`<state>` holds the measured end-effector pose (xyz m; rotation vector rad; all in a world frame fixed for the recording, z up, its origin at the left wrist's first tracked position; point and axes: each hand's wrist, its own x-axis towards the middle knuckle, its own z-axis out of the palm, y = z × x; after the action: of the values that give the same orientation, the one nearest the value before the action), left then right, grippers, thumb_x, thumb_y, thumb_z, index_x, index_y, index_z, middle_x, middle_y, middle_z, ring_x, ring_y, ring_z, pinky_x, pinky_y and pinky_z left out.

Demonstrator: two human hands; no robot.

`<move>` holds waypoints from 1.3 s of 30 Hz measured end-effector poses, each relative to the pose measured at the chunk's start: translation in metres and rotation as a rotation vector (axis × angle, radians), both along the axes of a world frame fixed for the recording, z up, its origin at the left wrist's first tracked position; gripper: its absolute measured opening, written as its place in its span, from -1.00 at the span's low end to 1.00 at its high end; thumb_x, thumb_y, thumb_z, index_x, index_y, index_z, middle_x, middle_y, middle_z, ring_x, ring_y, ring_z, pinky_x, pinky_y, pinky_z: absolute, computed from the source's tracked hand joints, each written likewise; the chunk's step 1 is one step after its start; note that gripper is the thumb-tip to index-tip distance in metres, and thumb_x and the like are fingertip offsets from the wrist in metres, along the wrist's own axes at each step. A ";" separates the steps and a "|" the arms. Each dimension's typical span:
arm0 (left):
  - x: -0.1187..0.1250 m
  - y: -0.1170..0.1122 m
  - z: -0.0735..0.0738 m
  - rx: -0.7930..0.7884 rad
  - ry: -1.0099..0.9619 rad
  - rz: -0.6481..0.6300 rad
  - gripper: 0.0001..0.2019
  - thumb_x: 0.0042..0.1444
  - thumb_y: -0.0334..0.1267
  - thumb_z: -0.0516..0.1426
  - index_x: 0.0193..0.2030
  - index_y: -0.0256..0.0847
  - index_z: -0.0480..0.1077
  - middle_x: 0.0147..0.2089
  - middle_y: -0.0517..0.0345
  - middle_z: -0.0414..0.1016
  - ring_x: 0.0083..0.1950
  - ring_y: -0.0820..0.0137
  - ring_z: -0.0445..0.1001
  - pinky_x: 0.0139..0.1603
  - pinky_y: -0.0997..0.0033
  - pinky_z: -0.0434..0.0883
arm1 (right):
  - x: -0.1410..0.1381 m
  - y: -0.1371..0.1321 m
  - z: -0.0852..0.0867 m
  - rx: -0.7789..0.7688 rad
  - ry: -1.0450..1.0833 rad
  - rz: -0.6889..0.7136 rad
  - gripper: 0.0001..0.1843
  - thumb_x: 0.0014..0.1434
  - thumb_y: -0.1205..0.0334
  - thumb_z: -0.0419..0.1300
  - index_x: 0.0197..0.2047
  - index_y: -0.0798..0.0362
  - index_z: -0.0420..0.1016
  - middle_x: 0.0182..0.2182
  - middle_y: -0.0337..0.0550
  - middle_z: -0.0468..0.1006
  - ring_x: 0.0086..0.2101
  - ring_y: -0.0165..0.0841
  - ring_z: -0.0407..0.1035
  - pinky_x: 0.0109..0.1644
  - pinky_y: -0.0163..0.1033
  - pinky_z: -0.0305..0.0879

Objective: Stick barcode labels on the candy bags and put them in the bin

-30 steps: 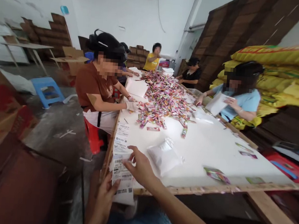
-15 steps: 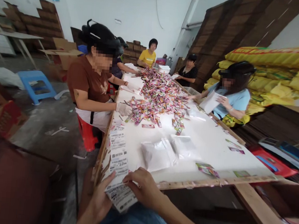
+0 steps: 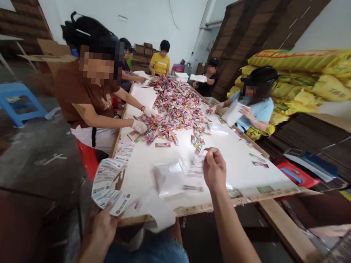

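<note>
Head view: my left hand (image 3: 102, 227) grips the label strip (image 3: 107, 172) by its near end, to the left of the white bag (image 3: 167, 179). My right hand (image 3: 215, 169), fingers closed in a pinch, holds a blurred label (image 3: 196, 165) by its edge, up at the white bag's right side. To do this well, I think I should keep that pinch on the very edge so the sticky side stays clean, hold the label taut, and smooth the white bag's face before pressing from one end to the other. My left hand ought to keep the curling strip from folding onto itself. A loose pale sheet (image 3: 154, 207) lies nearer me than the white bag, draping over the edge of the table (image 3: 245, 169). Beyond the white bag sits the sachet heap (image 3: 177, 103), a co-worker's gloved hand (image 3: 139, 126) at its near side. Half a second ago both my hands were together on the strip; now they are well apart, the strip curls upward, and the label has come away.
</note>
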<state>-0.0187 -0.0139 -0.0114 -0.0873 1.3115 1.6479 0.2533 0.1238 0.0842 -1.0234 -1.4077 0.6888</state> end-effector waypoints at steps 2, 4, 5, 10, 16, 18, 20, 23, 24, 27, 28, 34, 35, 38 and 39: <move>0.002 -0.004 0.001 -0.016 -0.021 -0.132 -0.51 0.10 -0.47 0.07 0.21 -0.33 0.22 -0.22 -0.03 0.61 -0.28 0.31 0.58 -0.33 0.40 0.51 | 0.011 0.040 -0.027 -0.107 -0.181 -0.105 -0.68 0.19 -0.08 -0.03 -0.25 0.00 0.28 -0.41 -0.20 0.35 -0.38 -0.35 0.27 -0.24 -0.22 0.26; 0.009 -0.010 0.007 0.038 -0.088 -0.305 -0.50 0.06 -0.40 0.14 0.18 -0.39 0.25 -0.17 -0.10 0.60 -0.14 0.20 0.56 -0.17 0.28 0.52 | 0.011 0.062 -0.064 -0.174 -0.272 -0.106 -0.69 0.06 -0.03 0.13 -0.27 0.04 0.35 -0.45 -0.17 0.38 -0.37 -0.28 0.29 -0.20 -0.14 0.27; 0.014 -0.013 0.010 0.060 -0.109 -0.353 -0.49 0.05 -0.37 0.17 0.17 -0.38 0.26 -0.14 -0.10 0.60 -0.09 0.17 0.55 -0.09 0.24 0.51 | 0.010 0.067 -0.083 -0.183 -0.295 -0.107 -0.67 0.01 0.01 0.18 -0.24 0.06 0.38 -0.41 -0.12 0.42 -0.32 -0.23 0.31 -0.14 -0.08 0.26; 0.029 -0.017 0.022 0.028 -0.070 -0.373 -0.57 0.05 -0.39 0.18 0.09 -0.40 0.33 -0.05 -0.10 0.56 0.05 0.18 0.47 0.10 0.23 0.42 | 0.008 0.055 -0.155 -0.032 -0.798 -0.050 -0.52 0.21 0.10 -0.04 0.17 0.03 0.27 0.15 -0.01 0.32 0.14 -0.18 0.14 0.24 -0.02 -0.05; 0.040 -0.005 0.019 0.046 -0.013 -0.468 -0.69 0.05 -0.37 0.18 -0.03 -0.35 0.44 -0.05 -0.08 0.56 0.11 0.16 0.42 0.13 0.16 0.39 | 0.004 0.052 -0.173 -0.103 -1.154 -0.090 -0.12 0.04 -0.35 0.03 0.33 -0.12 0.02 0.33 -0.14 0.01 0.30 0.01 -0.24 0.30 0.19 -0.43; 0.041 -0.003 0.018 0.060 -0.005 -0.481 -0.73 0.06 -0.37 0.17 -0.06 -0.33 0.45 -0.06 -0.05 0.57 0.12 0.18 0.41 0.14 0.17 0.38 | 0.001 0.053 -0.171 -0.225 -1.146 -0.158 -0.04 -0.01 -0.42 0.02 0.34 -0.09 -0.01 0.34 -0.09 -0.02 0.29 0.07 -0.25 0.29 0.20 -0.38; 0.040 -0.004 0.018 0.067 0.005 -0.465 -0.72 0.07 -0.38 0.16 -0.04 -0.30 0.44 -0.06 -0.02 0.57 0.13 0.21 0.41 0.16 0.19 0.37 | -0.004 0.047 -0.169 -0.308 -1.124 -0.161 0.01 -0.01 -0.43 0.00 0.36 -0.02 -0.05 0.34 -0.02 -0.03 0.28 0.06 -0.18 0.29 0.14 -0.25; 0.038 -0.008 0.015 0.026 0.017 -0.415 -0.70 0.08 -0.40 0.15 -0.01 -0.29 0.43 -0.05 -0.01 0.57 0.12 0.23 0.42 0.16 0.20 0.36 | -0.015 0.022 -0.168 -0.319 -1.115 -0.067 0.06 -0.03 -0.43 0.02 0.37 0.03 -0.09 0.34 0.03 -0.07 0.27 0.05 -0.14 0.26 0.08 -0.10; 0.038 -0.010 0.013 0.015 0.022 -0.408 -0.70 0.08 -0.40 0.15 -0.01 -0.29 0.42 -0.05 -0.01 0.57 0.12 0.23 0.42 0.16 0.20 0.37 | -0.020 0.011 -0.169 -0.307 -1.120 -0.016 0.07 -0.04 -0.43 0.05 0.37 0.01 -0.11 0.35 0.01 -0.09 0.27 0.05 -0.14 0.25 0.07 -0.08; 0.036 -0.012 0.007 0.052 0.055 -0.424 -0.67 0.03 -0.35 0.20 -0.02 -0.26 0.44 -0.02 0.01 0.55 0.13 0.19 0.40 0.16 0.18 0.37 | -0.029 -0.018 -0.168 -0.267 -1.105 0.108 0.01 -0.05 -0.35 0.14 0.36 -0.14 -0.08 0.34 -0.07 -0.05 0.24 0.01 -0.07 0.22 0.08 -0.03; 0.035 -0.011 0.005 0.079 0.081 -0.433 -0.66 0.00 -0.33 0.23 -0.03 -0.25 0.45 -0.01 0.02 0.55 0.14 0.18 0.40 0.16 0.17 0.36 | -0.029 -0.023 -0.166 -0.254 -1.077 0.104 -0.07 -0.02 -0.29 0.16 0.34 -0.17 -0.02 0.32 -0.09 0.01 0.22 -0.02 -0.03 0.21 0.07 0.00; 0.019 -0.010 -0.009 0.092 0.216 -0.427 -0.67 -0.10 -0.24 0.30 -0.14 -0.24 0.51 -0.01 0.01 0.55 0.18 0.18 0.35 0.24 0.22 0.25 | -0.004 -0.012 -0.140 -0.110 -0.838 -0.065 -0.58 0.25 0.05 0.01 0.15 -0.10 0.32 0.12 -0.07 0.35 0.10 -0.22 0.19 0.14 -0.04 0.13; 0.019 -0.010 -0.011 0.076 0.217 -0.426 -0.66 -0.11 -0.24 0.30 -0.14 -0.24 0.51 -0.02 0.00 0.55 0.17 0.17 0.36 0.23 0.21 0.26 | -0.005 -0.010 -0.137 -0.084 -0.834 -0.032 -0.59 0.26 0.06 0.01 0.15 -0.11 0.32 0.11 -0.08 0.36 0.09 -0.24 0.20 0.13 -0.06 0.13; 0.024 -0.011 -0.011 0.091 0.228 -0.443 -0.64 -0.11 -0.20 0.30 -0.13 -0.24 0.50 -0.02 0.00 0.55 0.16 0.16 0.38 0.23 0.20 0.28 | -0.025 -0.010 -0.135 -0.058 -0.910 0.106 -0.52 0.20 -0.06 0.08 0.17 -0.21 0.29 0.18 -0.11 0.27 0.14 -0.20 0.14 0.16 -0.03 0.09; 0.026 -0.011 -0.010 0.104 0.238 -0.453 -0.64 -0.11 -0.19 0.30 -0.13 -0.24 0.50 -0.02 0.01 0.56 0.15 0.16 0.38 0.23 0.21 0.27 | -0.036 -0.010 -0.136 -0.082 -0.950 0.139 -0.46 0.14 -0.14 0.11 0.18 -0.25 0.27 0.21 -0.10 0.22 0.16 -0.16 0.09 0.17 0.01 0.06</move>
<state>0.0076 -0.0250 -0.0218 0.4501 1.3017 1.3579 0.2176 0.1138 -0.0520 -1.4125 -2.2927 0.3468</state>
